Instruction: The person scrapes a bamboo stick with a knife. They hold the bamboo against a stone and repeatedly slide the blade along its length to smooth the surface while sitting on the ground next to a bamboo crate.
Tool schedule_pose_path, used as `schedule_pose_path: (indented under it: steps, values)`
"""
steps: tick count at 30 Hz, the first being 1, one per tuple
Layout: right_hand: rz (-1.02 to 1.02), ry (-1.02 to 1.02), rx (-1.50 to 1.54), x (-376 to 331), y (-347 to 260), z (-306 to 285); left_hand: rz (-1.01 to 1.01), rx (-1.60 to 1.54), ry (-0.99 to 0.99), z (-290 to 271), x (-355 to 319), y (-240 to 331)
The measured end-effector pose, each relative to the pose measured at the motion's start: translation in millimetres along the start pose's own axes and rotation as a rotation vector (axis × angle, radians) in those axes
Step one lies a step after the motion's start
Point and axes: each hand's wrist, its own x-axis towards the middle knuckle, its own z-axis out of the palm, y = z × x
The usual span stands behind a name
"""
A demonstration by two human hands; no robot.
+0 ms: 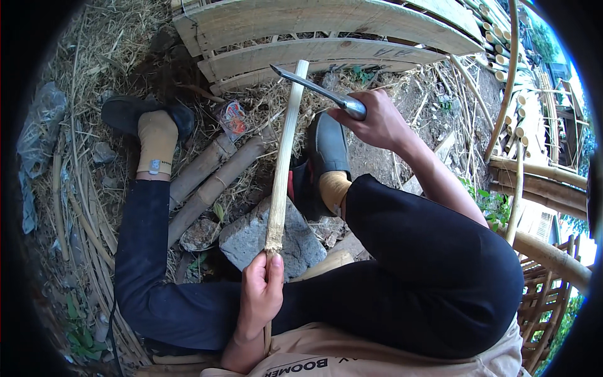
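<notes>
My left hand [260,295] grips the near end of a long pale bamboo strip [284,157], which points away from me over a grey stone [251,239]. My right hand [374,119] is closed around the handle of a metal knife [314,88]. Its blade crosses the far end of the strip, close to or touching it. My legs in dark trousers are bent to either side, with dark shoes and tan socks on my feet.
Two thick bamboo poles [210,176] lie between my feet. Wooden planks [314,31] are stacked ahead on straw-covered ground. More bamboo poles [540,176] and a bamboo frame stand at the right. A small red wrapper [233,117] lies near the poles.
</notes>
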Motion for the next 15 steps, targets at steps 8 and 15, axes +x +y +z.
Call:
schedule_pose_path:
  steps: [8, 15]
  values:
    - [0.051, -0.313, 0.120, 3.7, -8.9, 1.1, -0.022, 0.033, 0.024, -3.3, -2.3, -2.7]
    - [0.202, -0.372, 0.633, -1.6, 14.3, -10.1, -0.099, 0.028, 0.070, -0.3, -3.9, 10.5]
